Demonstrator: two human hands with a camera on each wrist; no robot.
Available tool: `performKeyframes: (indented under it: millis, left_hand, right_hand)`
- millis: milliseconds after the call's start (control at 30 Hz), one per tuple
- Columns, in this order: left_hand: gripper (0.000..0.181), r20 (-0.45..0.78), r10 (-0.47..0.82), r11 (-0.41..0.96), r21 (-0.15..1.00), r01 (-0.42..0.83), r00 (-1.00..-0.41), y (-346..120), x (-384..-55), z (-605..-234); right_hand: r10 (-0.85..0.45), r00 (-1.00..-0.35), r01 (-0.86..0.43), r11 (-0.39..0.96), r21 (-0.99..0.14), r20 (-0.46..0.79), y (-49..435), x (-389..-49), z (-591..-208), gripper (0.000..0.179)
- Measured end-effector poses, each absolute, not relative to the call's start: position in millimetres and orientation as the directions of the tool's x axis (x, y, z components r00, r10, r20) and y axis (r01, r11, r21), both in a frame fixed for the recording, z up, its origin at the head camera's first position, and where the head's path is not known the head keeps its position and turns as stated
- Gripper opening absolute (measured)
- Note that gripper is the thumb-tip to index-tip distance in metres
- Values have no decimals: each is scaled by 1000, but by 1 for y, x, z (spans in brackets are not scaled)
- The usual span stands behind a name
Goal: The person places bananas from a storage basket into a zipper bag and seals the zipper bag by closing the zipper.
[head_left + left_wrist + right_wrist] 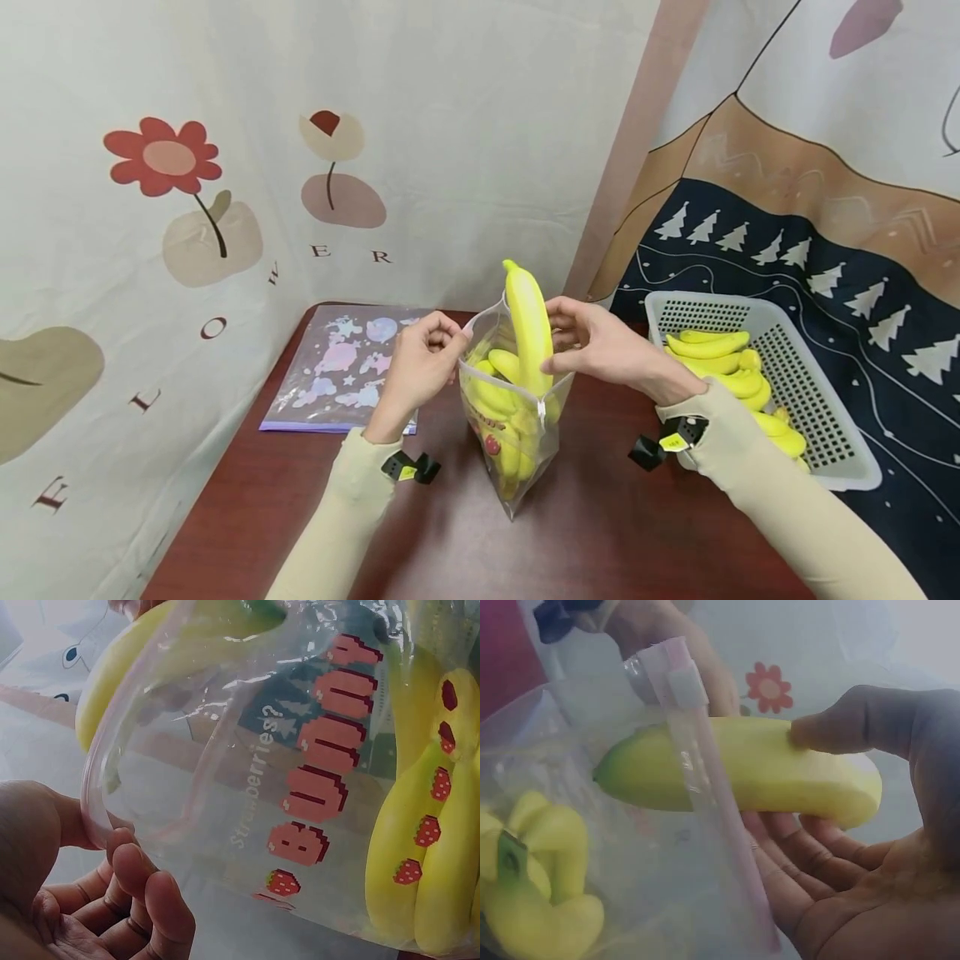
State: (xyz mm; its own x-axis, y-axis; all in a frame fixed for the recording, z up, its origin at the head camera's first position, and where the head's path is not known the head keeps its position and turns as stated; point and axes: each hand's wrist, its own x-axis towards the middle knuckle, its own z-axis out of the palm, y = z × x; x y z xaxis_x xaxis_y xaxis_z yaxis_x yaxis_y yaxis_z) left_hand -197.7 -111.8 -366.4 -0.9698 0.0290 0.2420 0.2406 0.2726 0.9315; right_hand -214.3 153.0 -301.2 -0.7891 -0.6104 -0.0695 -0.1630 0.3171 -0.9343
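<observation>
A clear zip bag with a pinkish rim and strawberry print stands on the table, its mouth spread. Several yellow bananas lie in its lower part. My left hand pinches the bag's rim on the left between thumb and forefinger. At the opposite side, my right hand grips one banana, thumb on one face and fingers on the other. That banana leans nearly upright, with its lower end inside the mouth. In the right wrist view its greenish tip lies past the rim, beside a white slider.
A pale perforated basket holding several bananas stands at the right. A flat patterned bag with a purple edge lies at the table's back left. Printed cloth hangs behind the brown table.
</observation>
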Motion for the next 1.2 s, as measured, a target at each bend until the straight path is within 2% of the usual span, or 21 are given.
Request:
performKeyframes:
  millis: [200, 367, 633, 833, 933, 1000, 1200]
  left_hand:
    - [21, 235, 18, 278, 932, 231, -972, -109, -198, -365]
    - [19, 240, -2, 301, 926, 228, -971, -106, -198, -363]
    - [17, 282, -66, 388, 891, 236, -957, -102, -197, -361]
    - [15, 301, -50, 382, 887, 261, -952, -103, -197, -363]
    - [15, 294, -42, 368, 893, 259, -955, -104, -197, -363]
    - [16, 284, -39, 350, 902, 254, -958, -105, -197, -364]
    - [16, 266, -39, 318, 917, 240, -963, -109, -198, -365]
  right_hand:
    - [-639, -747, -110, 393, -913, -185, 147, -206, -302, 69]
    - [-612, -744, -104, 503, -858, -268, 141, -203, -301, 76]
    - [-634, -687, -97, 564, -820, -355, 136, -201, -303, 75]
    - [-571, -708, 6, 584, -812, -416, 126, -200, -311, 81]
    - [-568, -710, 39, 558, -829, -416, 124, -199, -311, 80]
    - [-593, -702, 14, 542, -840, -395, 126, -199, -309, 78]
    - [-670, -706, -175, 481, -859, -231, 141, -199, -302, 54]
